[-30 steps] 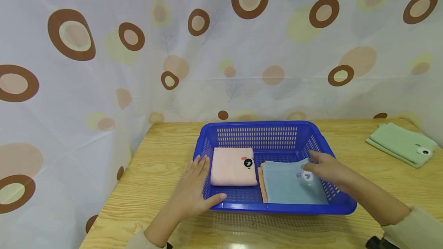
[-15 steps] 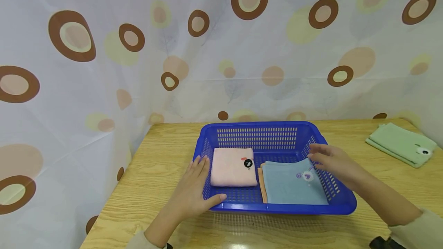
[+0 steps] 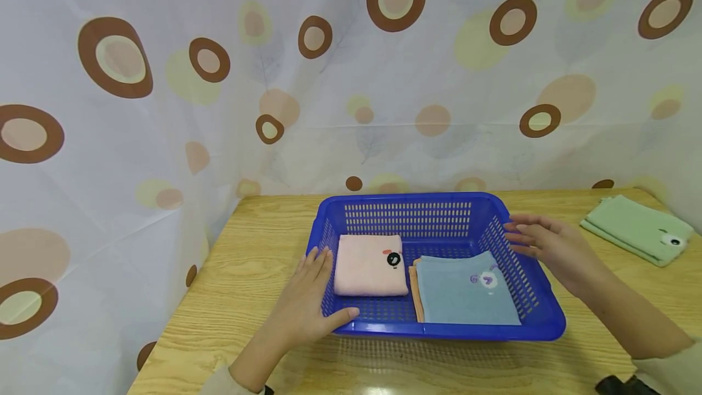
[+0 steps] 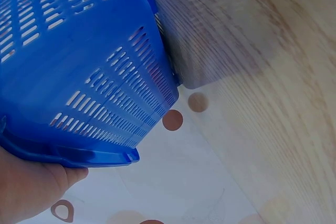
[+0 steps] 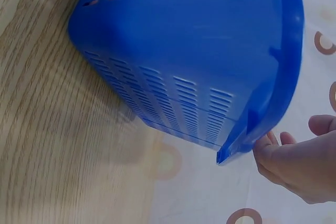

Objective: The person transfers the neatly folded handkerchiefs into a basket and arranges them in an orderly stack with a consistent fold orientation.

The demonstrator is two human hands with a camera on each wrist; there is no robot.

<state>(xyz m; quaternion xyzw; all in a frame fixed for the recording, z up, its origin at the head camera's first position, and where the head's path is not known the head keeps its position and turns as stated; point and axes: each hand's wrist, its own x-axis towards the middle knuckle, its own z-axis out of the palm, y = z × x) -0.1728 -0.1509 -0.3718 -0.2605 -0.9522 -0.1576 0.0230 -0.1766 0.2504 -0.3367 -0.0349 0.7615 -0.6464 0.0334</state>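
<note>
A blue plastic basket [image 3: 450,330] with slotted walls stands on the table. My left hand [image 3: 307,303] rests over its left rim near the front corner, fingers straight and thumb spread toward the front rim. Inside, a folded pink towel [image 3: 364,270] lies on the left. To the right lies a folded light-blue towel [image 3: 455,297] with a purple-and-white embroidered patch, and an orange towel [image 3: 415,291] shows along its left edge. At the right rim my right hand [image 3: 565,255] holds nothing, its fingers loosely bent; in the right wrist view, the hand [image 5: 302,163] appears close beside the rim.
A folded green towel [image 3: 631,227] lies on the wooden table [image 3: 263,236] at the far right, outside the basket. Behind and to the left hangs a pale curtain [image 3: 329,84] with brown, yellow and pink round shapes.
My right hand has let go of the light-blue towel's upper right corner and moved up and right, out to the basket's right rim. The left hand has stayed put.
</note>
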